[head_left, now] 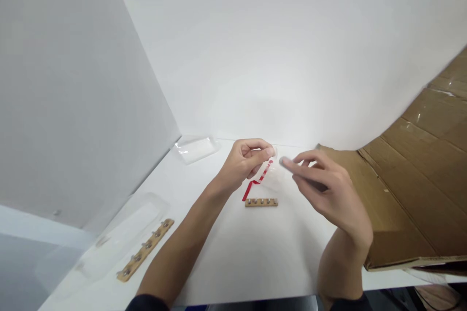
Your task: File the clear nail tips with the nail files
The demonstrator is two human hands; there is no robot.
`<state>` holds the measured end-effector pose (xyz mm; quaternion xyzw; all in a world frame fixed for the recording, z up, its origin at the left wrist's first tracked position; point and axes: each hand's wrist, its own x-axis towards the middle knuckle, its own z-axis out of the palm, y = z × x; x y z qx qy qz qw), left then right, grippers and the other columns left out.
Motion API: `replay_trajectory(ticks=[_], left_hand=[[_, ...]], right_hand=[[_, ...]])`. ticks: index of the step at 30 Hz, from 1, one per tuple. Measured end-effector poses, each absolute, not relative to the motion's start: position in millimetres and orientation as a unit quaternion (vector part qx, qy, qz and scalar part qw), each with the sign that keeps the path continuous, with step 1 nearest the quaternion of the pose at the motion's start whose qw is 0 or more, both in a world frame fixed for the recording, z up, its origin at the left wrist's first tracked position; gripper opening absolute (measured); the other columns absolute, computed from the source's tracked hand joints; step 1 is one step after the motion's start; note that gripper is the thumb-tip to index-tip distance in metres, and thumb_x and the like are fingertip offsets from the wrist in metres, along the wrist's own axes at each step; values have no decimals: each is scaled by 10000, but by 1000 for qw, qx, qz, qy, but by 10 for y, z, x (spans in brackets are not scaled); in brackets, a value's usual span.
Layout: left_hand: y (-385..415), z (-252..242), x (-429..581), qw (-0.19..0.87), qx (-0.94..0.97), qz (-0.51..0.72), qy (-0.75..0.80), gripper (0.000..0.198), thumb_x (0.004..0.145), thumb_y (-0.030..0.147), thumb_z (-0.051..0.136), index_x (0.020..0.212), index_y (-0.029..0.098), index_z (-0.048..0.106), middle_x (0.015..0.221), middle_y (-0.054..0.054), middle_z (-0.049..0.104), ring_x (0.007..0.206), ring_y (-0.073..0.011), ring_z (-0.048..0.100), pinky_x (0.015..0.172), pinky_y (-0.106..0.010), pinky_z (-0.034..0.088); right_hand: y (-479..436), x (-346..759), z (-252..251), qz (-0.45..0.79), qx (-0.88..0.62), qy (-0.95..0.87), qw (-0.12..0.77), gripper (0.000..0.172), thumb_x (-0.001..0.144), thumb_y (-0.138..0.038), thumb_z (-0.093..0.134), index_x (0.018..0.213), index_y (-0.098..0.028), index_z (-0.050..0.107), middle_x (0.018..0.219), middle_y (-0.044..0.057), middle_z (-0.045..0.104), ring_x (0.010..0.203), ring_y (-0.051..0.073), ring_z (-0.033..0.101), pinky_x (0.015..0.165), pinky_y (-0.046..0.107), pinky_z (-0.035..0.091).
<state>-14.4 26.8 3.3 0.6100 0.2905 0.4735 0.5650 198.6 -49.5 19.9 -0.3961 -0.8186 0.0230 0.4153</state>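
Note:
My left hand (246, 160) pinches the top edge of a small clear plastic bag (274, 180) between thumb and fingers. A red strip (250, 189) runs down the bag and hangs loose at its lower end. To the right of the bag, my right hand (330, 189) holds a small grey piece (283, 160) at its fingertips. That piece is blurred, so its kind cannot be made out. Below the bag, a short wooden bar with several metal hooks or pegs (261, 202) lies on the white table (251, 262).
A longer wooden bar with several metal hooks or pegs (146, 251) lies at the left, beside a clear plastic wrapper (134, 221). Another clear packet (197, 149) lies at the back left. Brown cardboard (397, 194) covers the right side. White walls (262, 58) stand behind and left.

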Motion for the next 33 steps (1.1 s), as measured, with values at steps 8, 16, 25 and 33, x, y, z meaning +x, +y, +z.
replay_trajectory(ticks=[8, 16, 25, 33], left_hand=[[270, 15, -152, 571, 611, 466, 289, 337, 827, 472, 835, 759, 166, 711, 433, 98, 338, 398, -43, 228, 387, -200, 171], [280, 8, -139, 573, 610, 468, 285, 349, 811, 478, 856, 756, 165, 712, 433, 97, 348, 394, -39, 233, 382, -194, 184], [267, 30, -118, 570, 609, 470, 287, 339, 810, 468, 852, 746, 166, 711, 435, 95, 341, 399, -40, 236, 386, -195, 185], [269, 12, -134, 564, 612, 472, 291, 324, 830, 462, 839, 768, 165, 724, 440, 92, 358, 395, -42, 252, 384, -199, 191]], right_hand=[[-498, 1989, 196, 29, -385, -822, 417, 479, 988, -59, 620, 1328, -372, 749, 1128, 27, 692, 900, 155, 649, 727, 300, 570], [-509, 1961, 209, 27, -373, -820, 434, 510, 980, -41, 617, 1334, -386, 744, 1101, 19, 695, 884, 149, 639, 749, 302, 576], [-473, 1969, 199, 38, -377, -821, 426, 497, 989, -57, 616, 1342, -384, 741, 1109, 22, 691, 877, 148, 637, 729, 301, 568], [-510, 1986, 207, 62, -380, -833, 398, 525, 982, -52, 617, 1338, -417, 741, 1109, 8, 697, 881, 147, 637, 723, 297, 559]])
